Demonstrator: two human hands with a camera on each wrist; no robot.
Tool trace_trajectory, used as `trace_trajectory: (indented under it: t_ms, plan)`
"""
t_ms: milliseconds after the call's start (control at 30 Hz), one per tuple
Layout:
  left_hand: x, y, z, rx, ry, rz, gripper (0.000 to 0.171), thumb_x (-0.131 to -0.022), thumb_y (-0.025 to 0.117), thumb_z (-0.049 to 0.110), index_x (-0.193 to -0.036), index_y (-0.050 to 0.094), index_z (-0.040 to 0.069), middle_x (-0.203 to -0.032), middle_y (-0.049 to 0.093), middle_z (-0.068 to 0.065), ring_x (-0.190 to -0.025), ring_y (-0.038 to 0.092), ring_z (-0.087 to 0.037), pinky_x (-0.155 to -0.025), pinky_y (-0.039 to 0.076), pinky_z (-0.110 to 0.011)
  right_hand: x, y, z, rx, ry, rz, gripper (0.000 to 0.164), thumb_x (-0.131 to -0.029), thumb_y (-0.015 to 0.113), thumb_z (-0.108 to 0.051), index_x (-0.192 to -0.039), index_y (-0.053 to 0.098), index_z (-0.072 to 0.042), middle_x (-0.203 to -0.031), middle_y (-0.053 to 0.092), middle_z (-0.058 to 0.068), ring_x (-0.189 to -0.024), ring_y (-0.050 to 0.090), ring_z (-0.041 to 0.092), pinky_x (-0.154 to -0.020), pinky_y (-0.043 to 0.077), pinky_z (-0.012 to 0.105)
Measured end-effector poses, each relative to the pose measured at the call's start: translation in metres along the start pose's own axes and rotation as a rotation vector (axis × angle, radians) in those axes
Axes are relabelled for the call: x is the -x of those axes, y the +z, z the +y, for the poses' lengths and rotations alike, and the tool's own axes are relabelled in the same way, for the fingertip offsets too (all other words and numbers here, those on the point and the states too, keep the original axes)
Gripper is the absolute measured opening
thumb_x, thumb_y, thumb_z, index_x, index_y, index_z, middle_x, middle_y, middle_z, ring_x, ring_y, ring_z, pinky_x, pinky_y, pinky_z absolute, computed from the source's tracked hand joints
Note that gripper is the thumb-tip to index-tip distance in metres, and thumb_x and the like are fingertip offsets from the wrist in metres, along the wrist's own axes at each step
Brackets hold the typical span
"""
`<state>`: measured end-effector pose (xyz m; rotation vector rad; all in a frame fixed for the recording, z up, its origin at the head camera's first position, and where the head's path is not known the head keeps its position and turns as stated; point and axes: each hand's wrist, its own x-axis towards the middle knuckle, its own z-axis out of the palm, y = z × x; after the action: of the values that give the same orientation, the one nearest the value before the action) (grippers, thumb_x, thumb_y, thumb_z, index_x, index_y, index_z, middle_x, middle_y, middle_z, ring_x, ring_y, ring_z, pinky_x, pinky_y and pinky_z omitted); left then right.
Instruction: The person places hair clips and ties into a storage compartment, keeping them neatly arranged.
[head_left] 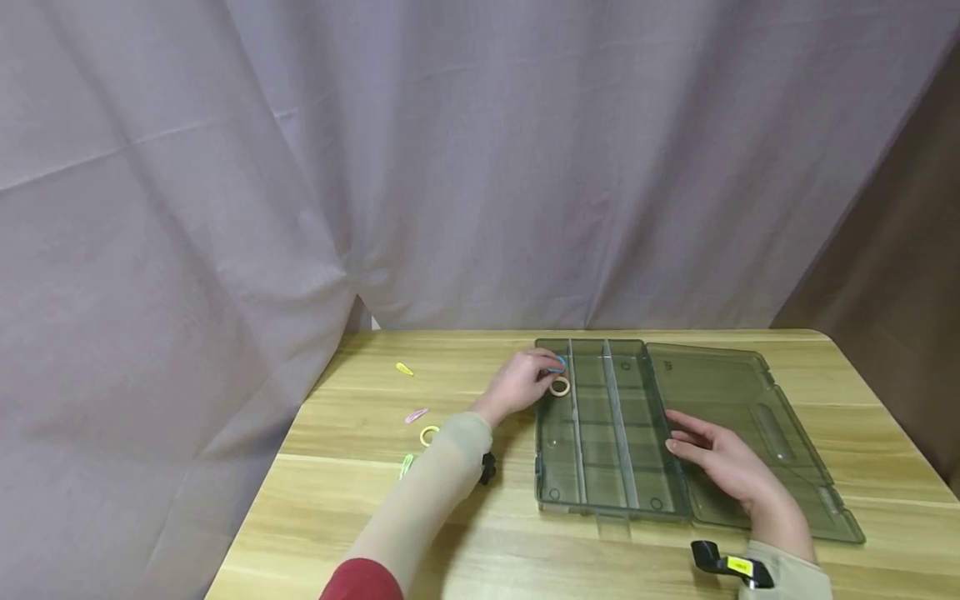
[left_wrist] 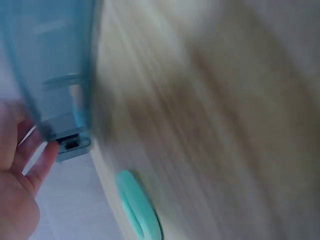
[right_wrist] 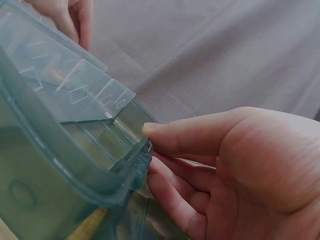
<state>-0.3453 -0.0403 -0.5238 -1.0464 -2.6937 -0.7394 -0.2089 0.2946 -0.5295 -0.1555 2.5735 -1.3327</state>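
Observation:
A translucent grey-green compartment box (head_left: 647, 513) lies unfolded on the table. My left hand (head_left: 517, 385) reaches over the far left of the box and pinches a blue hair tie (head_left: 561, 363) at its left long compartment. Close under those fingertips, a beige hair tie (head_left: 559, 395) lies in the same compartment. In the left wrist view, the box wall partly hides the left fingers (left_wrist: 44, 162). My right hand (head_left: 731, 467) holds the box's hinge-side edge, thumb (right_wrist: 175, 135) on the rim and the other fingers below it.
The flat lid (head_left: 720, 392) extends to the right of the box. Left on the wooden table (head_left: 322, 500) lie a yellow hair clip (head_left: 404, 369), a pink hair clip (head_left: 416, 415), a yellow hair tie (head_left: 423, 432) and a green hair clip (head_left: 407, 466). A grey curtain (head_left: 480, 167) hangs behind.

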Motion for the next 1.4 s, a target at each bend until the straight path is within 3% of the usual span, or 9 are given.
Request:
trace_trajectory:
  t_ms: [100, 200, 400, 567, 767, 867, 1033, 1233, 1400]
  plan:
    - [0.009, -0.01, 0.001, 0.183, -0.058, 0.097, 0.023, -0.101, 0.073, 0.006, -0.123, 0.079, 0.005, -0.132, 0.073, -0.01, -0.12, 0.069, -0.02, -0.102, 0.055, -0.028, 0.0, -0.003, 0.0, 0.002, 0.001, 0.002, 0.07, -0.11, 0.063, -0.032, -0.164, 0.036, 0.002, -0.148, 0.056, 0.032, -0.138, 0.052, 0.05, -0.106, 0.049, 0.053]
    - [0.027, -0.023, 0.0, 0.34, -0.114, 0.183, 0.024, -0.101, 0.073, 0.006, -0.125, 0.078, 0.005, -0.131, 0.074, -0.011, -0.115, 0.071, -0.022, -0.095, 0.059, -0.034, 0.002, -0.004, 0.002, -0.009, 0.004, -0.009, 0.07, -0.11, 0.063, -0.032, -0.164, 0.035, 0.003, -0.149, 0.055, 0.034, -0.138, 0.051, 0.052, -0.107, 0.047, 0.06]
    - [0.081, -0.049, -0.008, 0.512, -0.221, 0.233, 0.018, -0.102, 0.073, 0.012, -0.118, 0.081, 0.007, -0.116, 0.079, -0.007, -0.098, 0.072, -0.015, -0.086, 0.059, -0.032, 0.002, -0.008, 0.006, -0.009, 0.014, -0.03, 0.071, -0.111, 0.062, -0.034, -0.164, 0.033, 0.003, -0.151, 0.052, 0.036, -0.139, 0.048, 0.054, -0.108, 0.046, 0.065]
    - [0.12, -0.062, -0.026, 0.531, -0.281, 0.225, 0.016, -0.101, 0.075, 0.012, -0.116, 0.082, 0.01, -0.114, 0.079, -0.006, -0.098, 0.073, -0.015, -0.086, 0.059, -0.033, 0.002, -0.012, 0.008, 0.025, 0.008, -0.015, 0.071, -0.111, 0.061, -0.034, -0.164, 0.034, 0.004, -0.149, 0.054, 0.035, -0.138, 0.05, 0.053, -0.103, 0.052, 0.05]
    - [0.15, -0.067, -0.041, 0.552, -0.355, 0.186, 0.02, -0.1, 0.075, 0.007, -0.118, 0.079, 0.0, -0.117, 0.078, -0.018, -0.094, 0.074, -0.023, -0.081, 0.058, -0.029, 0.004, -0.016, 0.012, 0.001, 0.022, -0.033, 0.071, -0.112, 0.059, -0.034, -0.166, 0.03, 0.003, -0.151, 0.052, 0.035, -0.139, 0.049, 0.053, -0.105, 0.049, 0.06]
    - [0.158, -0.068, -0.045, 0.563, -0.387, 0.162, 0.023, -0.098, 0.076, 0.003, -0.119, 0.077, -0.005, -0.117, 0.078, -0.018, -0.095, 0.073, -0.026, -0.081, 0.058, -0.028, 0.005, -0.016, 0.013, 0.0, 0.03, -0.033, 0.071, -0.112, 0.059, -0.035, -0.165, 0.031, 0.003, -0.151, 0.053, 0.034, -0.14, 0.049, 0.052, -0.103, 0.052, 0.051]
    - [0.167, -0.072, -0.049, 0.537, -0.415, 0.111, 0.025, -0.097, 0.077, 0.003, -0.121, 0.077, -0.004, -0.119, 0.077, -0.015, -0.098, 0.072, -0.024, -0.083, 0.058, -0.028, 0.005, -0.016, 0.012, 0.002, 0.031, -0.036, 0.071, -0.111, 0.06, -0.035, -0.165, 0.031, 0.003, -0.151, 0.053, 0.033, -0.139, 0.05, 0.051, -0.098, 0.053, 0.039]
    - [0.175, -0.079, -0.056, 0.517, -0.409, 0.021, 0.029, -0.097, 0.078, 0.007, -0.125, 0.076, -0.002, -0.117, 0.077, -0.015, -0.095, 0.073, -0.02, -0.079, 0.06, -0.029, 0.006, -0.017, 0.013, 0.017, 0.023, -0.03, 0.071, -0.111, 0.06, -0.034, -0.165, 0.032, 0.003, -0.15, 0.055, 0.033, -0.139, 0.05, 0.051, -0.1, 0.052, 0.047]
    - [0.181, -0.085, -0.061, 0.479, -0.423, -0.017, 0.029, -0.096, 0.079, 0.007, -0.124, 0.076, 0.0, -0.117, 0.077, -0.014, -0.099, 0.073, -0.021, -0.087, 0.059, -0.032, 0.008, -0.019, 0.014, 0.024, 0.023, -0.028, 0.071, -0.111, 0.06, -0.034, -0.165, 0.032, 0.003, -0.151, 0.053, 0.035, -0.14, 0.049, 0.053, -0.101, 0.052, 0.048]
